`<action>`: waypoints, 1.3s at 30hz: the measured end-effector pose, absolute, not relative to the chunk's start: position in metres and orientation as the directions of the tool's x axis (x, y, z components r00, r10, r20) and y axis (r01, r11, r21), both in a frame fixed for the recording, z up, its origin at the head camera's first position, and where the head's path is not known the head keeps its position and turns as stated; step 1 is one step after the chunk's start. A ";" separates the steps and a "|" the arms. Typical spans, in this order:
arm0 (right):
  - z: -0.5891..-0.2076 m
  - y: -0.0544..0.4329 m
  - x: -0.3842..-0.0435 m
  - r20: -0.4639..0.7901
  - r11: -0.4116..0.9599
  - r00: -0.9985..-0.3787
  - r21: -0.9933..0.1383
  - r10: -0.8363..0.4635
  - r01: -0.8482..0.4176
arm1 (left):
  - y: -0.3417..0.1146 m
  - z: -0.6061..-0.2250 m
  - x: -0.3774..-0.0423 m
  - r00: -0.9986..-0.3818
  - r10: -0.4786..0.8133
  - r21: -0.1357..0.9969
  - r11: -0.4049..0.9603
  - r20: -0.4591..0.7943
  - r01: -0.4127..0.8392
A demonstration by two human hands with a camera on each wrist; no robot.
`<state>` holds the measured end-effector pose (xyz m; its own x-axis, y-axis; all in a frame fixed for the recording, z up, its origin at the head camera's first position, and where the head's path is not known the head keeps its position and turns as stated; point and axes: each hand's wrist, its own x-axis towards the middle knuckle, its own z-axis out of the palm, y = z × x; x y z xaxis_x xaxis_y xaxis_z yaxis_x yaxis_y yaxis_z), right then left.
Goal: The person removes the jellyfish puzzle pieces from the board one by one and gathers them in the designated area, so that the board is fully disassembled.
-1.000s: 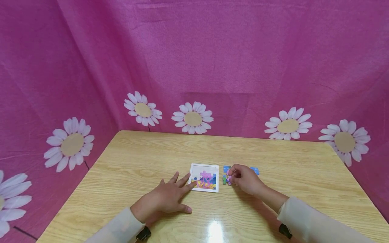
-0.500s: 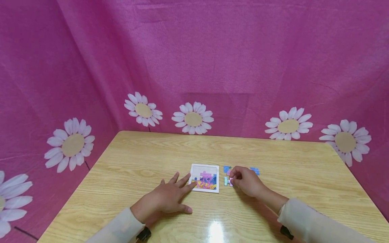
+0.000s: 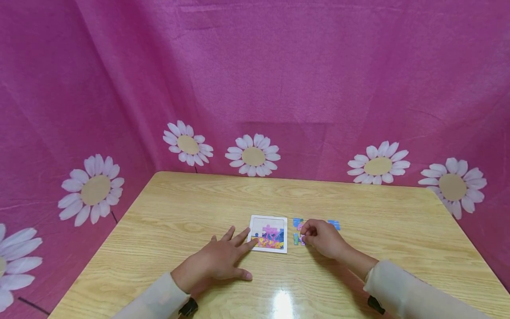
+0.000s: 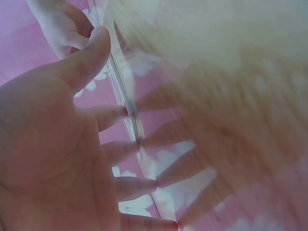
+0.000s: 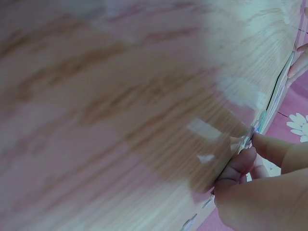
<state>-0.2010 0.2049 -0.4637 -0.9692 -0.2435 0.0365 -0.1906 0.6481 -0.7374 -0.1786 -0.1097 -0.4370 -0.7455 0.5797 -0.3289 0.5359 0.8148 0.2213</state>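
**Beside the white-rimmed tray (image 3: 285,235), your right hand (image 3: 324,238) pinches a puzzle piece (image 3: 296,239)**

Your left hand (image 3: 225,260) lies palm down, fingers straight and fanned, thumb stretched out to the side. Its index fingertip reaches over the tray's left rim onto the picture, and the middle fingertip meets that rim. Your right forearm slants in from the lower right; thumb and index finger curl together at the green-and-pink piece, just right of the tray, with the other fingers folded in.

Flat and square, the tray holds interlocked pieces in pink, blue and yellow across its lower part; a pale backing shows above. Blue pieces (image 3: 334,224) lie beyond your right hand. Light wood grain runs across the glossy tabletop (image 3: 191,204), which mirrors your fingers in both wrist views. Behind hangs a creased magenta cloth (image 3: 255,79) printed with white daisies.
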 end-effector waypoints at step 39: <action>-0.454 0.185 -0.209 0.006 0.603 -0.965 -0.779 -0.263 -0.169 | -0.095 -0.436 -0.179 -0.720 0.622 0.224 0.783 -0.308 0.581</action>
